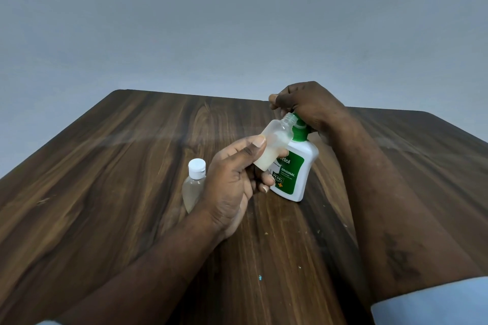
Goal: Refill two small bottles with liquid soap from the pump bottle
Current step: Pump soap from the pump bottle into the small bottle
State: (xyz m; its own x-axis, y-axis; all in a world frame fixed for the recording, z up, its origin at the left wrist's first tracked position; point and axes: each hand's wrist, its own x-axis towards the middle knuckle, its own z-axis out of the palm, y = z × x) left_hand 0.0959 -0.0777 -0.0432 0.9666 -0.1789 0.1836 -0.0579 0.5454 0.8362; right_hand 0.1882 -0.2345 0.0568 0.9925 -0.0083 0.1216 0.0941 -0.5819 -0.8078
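Small bottle (pixel 276 144), uncapped and part-filled with pale soap, is grasped tilted in the left hand (pixel 235 185), its neck held against the green pump of the pump bottle (pixel 295 174) on the table (pixel 132 166); the pump head is clasped by the right hand (pixel 309 108); soap could be squirted past the narrow neck if it is misaligned; "ettol", "ORIGINAL" and "99.99" can be read.

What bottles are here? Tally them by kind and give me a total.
Small bottles: 2 (uncapped small bottle held in the left hand; capped small bottle on the table)
Pump bottles: 1 (pump bottle, right hand on its pump)
Total: 3
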